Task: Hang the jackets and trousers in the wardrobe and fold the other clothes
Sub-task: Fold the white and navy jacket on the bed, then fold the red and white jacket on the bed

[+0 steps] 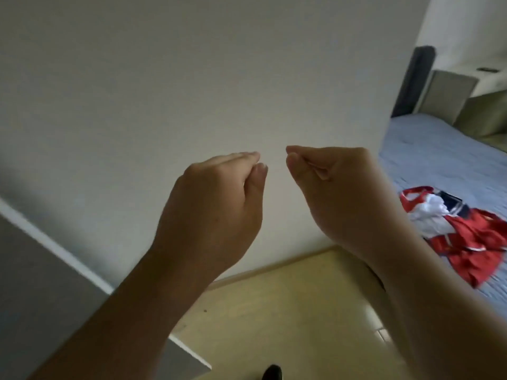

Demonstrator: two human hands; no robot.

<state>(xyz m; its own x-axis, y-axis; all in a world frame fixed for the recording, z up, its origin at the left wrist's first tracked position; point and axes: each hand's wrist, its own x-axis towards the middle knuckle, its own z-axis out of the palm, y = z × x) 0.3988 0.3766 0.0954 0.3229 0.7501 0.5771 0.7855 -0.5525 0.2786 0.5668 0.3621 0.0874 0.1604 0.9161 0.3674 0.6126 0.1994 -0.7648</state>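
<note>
While both hands are lifted in the middle of the frame, in front of a plain white wall [192, 78], neither of them carries any cloth. On the left hand [216, 196] the fingers are curled and the thumb meets the fingertips. The right hand [337, 193] makes the same shape, so the grip of each is closed together on nothing that I can see. The two hands are near each other, fingertips facing, but apart. I judge it is a pose for taking a garment by two points, though the picture does not confirm this.

The clothes [461, 231], a crumpled heap of red, white and dark blue, lie at the right edge of the frame on the bed [439, 149], well apart from both hands. They are not folded, so this part of the work is not yet done. Which kind of garment they are I cannot tell.

A grey panel [41, 283] with a white edge crosses the lower left; whether it belongs to the wardrobe is not clear. The yellow floor [288, 311] shows at lower centre, between wall and bed. The edge of the bed runs beside the right forearm, so the heap is nearer to the right hand. Bare blue sheet shows above the heap, which would probably give room for folding.
</note>
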